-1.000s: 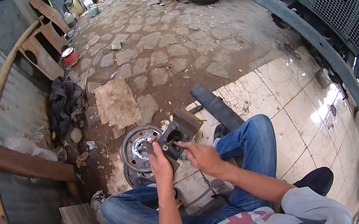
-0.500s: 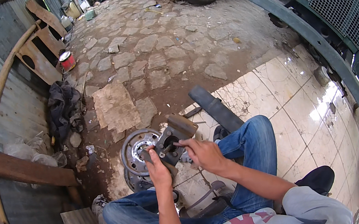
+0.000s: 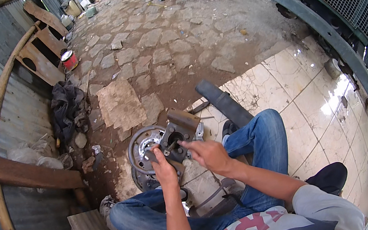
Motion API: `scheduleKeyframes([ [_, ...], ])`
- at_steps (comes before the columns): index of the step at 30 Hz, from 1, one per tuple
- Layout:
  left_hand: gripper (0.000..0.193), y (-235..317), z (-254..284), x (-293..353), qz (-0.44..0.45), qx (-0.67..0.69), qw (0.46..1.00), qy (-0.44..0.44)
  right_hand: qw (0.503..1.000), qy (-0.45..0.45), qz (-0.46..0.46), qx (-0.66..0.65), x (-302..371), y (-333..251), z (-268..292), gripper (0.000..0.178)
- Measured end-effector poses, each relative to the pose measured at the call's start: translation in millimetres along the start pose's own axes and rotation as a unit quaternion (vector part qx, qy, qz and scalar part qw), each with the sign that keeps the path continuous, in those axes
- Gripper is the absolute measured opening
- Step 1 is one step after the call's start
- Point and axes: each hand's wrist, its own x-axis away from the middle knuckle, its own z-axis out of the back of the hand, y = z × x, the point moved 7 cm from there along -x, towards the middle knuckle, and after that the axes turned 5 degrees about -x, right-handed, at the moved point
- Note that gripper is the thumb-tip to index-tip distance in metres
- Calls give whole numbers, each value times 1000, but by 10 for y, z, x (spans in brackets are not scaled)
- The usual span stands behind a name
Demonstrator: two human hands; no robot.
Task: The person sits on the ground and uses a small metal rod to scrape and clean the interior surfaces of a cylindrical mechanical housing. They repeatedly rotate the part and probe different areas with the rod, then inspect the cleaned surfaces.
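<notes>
In front of me on the tiles stands a dark metal flange (image 3: 174, 135) with a round opening and bolts around it. My left hand (image 3: 166, 171) is closed around a dark, flat-sided metal piece (image 3: 152, 156) against the flange's near side, its thumb on top. The palm hides most of that piece. My right hand (image 3: 211, 155) is at the opening's right side, index finger reaching in, other fingers curled. A short pin-like piece (image 3: 173, 146) lies near that fingertip; whether the fingers hold anything is hidden. Behind my left hand rests a round silver metal plate (image 3: 135, 149).
A rusty brown cylinder (image 3: 183, 119) sits just beyond the flange. A long dark flat bar (image 3: 224, 103) lies on the tiles ahead. Brown cardboard (image 3: 121, 105) is on the ground at left. A green vehicle's bumper (image 3: 311, 28) stands at right, and a corrugated metal wall (image 3: 7, 116) at left.
The whole view has shifted slightly. My right index finger is now straighter and nearer the opening's middle. My left hand keeps its grip in about the same place.
</notes>
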Motion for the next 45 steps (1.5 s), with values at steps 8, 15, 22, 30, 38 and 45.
scheduleKeyframes([
  [8, 57, 151, -93, 60, 65, -37, 997, -5, 998, -40, -10, 44, 62, -3, -53, 48],
  [15, 50, -107, 7, -55, -10, 31, 999, -8, 999, -25, -30, 2, 128, -12, -120, 46],
  [22, 48, -42, -28, -17, -8, 63, 997, -39, 1000, 23, 6, 14, 109, 55, -109, 47],
  [30, 46, -45, -67, -10, 20, 93, 995, -38, 999, 30, -24, -28, 56, 89, -54, 47],
  [38, 46, -38, -89, 20, 25, 79, 996, -35, 996, 82, -19, 1, 113, 101, -54, 43],
  [45, 48, -38, -92, 16, 31, 84, 995, -45, 1000, 22, -8, -1, 152, 21, -116, 47],
])
